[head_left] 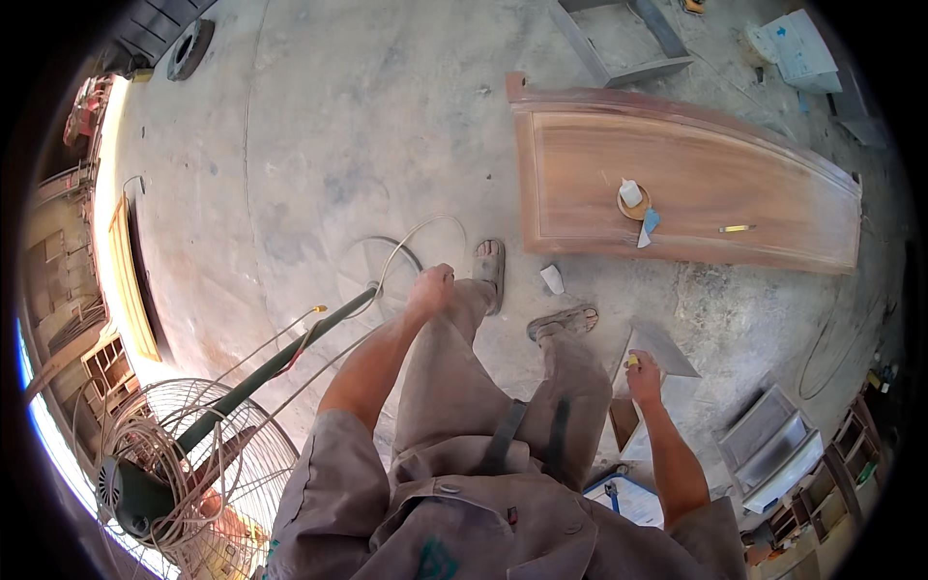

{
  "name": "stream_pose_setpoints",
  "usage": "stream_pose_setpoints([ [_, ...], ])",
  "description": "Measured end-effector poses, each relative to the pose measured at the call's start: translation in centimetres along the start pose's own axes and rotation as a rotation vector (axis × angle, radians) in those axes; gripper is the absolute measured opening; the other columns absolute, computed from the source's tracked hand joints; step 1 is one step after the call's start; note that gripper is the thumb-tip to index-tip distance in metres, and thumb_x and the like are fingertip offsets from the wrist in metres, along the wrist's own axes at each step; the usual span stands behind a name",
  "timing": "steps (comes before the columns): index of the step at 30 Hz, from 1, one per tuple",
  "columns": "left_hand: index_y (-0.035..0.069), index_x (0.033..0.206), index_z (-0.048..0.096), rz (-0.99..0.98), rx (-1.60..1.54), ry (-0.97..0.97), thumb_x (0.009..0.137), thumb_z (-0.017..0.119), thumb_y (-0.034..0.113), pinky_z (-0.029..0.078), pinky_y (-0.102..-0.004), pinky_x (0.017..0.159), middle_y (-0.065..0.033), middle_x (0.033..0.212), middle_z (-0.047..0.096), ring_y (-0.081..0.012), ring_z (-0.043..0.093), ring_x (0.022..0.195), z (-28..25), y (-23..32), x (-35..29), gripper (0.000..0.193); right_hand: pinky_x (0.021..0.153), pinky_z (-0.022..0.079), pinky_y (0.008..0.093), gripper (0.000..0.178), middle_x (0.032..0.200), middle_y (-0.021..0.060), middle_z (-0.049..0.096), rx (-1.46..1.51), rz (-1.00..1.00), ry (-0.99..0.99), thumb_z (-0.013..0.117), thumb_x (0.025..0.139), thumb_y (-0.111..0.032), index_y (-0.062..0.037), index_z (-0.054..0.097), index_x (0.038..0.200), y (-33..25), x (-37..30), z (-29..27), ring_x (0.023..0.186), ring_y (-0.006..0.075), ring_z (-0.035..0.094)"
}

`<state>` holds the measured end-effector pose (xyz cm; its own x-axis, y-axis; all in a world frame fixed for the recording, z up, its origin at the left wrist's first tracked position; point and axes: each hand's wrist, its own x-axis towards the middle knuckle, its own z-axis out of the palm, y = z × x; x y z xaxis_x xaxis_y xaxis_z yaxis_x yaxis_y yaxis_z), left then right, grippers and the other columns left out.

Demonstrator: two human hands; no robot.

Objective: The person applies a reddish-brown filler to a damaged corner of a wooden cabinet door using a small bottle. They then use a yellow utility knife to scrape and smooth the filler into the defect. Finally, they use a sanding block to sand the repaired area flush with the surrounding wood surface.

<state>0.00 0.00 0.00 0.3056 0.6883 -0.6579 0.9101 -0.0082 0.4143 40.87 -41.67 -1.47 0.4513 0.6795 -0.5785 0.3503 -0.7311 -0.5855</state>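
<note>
Beside the pedestal fan [164, 454], left hand [430, 288] hangs fisted; right hand [643, 375] grips a scraper [662, 348]

- Left hand [430, 288] closed, just beside the pedestal fan's green pole [280, 362].
- Right hand [643, 375] grips a small yellow object [633, 361].
- Wooden door panel [696, 184] lies on the floor beyond both hands.
</note>
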Motion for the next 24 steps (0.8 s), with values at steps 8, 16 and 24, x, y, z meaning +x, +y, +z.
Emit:
stream_pose_setpoints([
  [8, 0.016, 0.162, 0.039, 0.323, 0.303, 0.02, 0.103, 0.05, 0.012, 0.051, -0.0558, 0.1, -0.0248, 0.125, 0.066, -0.0452, 0.062, 0.119, 2.5, 4.9, 17.0, 0.06, 0.097, 0.052, 0.0468, 0.041, 0.124, 0.0213, 0.067, -0.081, -0.425, 0.258, 0.062, 0.095, 0.001, -0.0048, 0.064, 0.135, -7.2, 19.6, 5.0, 0.115, 0.0422, 0.064],
  [16, 0.028, 0.169, 0.023, 0.497, 0.561, 0.117, 0.1, 0.051, 0.009, 0.057, -0.054, 0.087, -0.0217, 0.12, 0.069, -0.0425, 0.07, 0.104, 2.2, 11.0, 35.0, 0.077, 0.094, 0.05, 0.0502, 0.044, 0.118, 0.0203, 0.066, -0.055, -0.681, 0.402, 0.066, 0.091, 0.002, -0.0035, 0.063, 0.135, -8.6, 30.6, 10.6, 0.109, 0.0427, 0.061],
  [24, 0.032, 0.168, 0.026, 0.656, 0.524, 0.207, 0.1, 0.049, 0.009, 0.055, -0.0552, 0.082, -0.0234, 0.1, 0.073, -0.0455, 0.07, 0.093, 1.0, 10.2, 41.6, 0.075, 0.093, 0.049, 0.0507, 0.054, 0.117, 0.0194, 0.066, -0.162, -0.834, 0.463, 0.069, 0.082, 0.004, -0.0039, 0.064, 0.135, -6.4, 33.2, 12.1, 0.105, 0.043, 0.061],
])
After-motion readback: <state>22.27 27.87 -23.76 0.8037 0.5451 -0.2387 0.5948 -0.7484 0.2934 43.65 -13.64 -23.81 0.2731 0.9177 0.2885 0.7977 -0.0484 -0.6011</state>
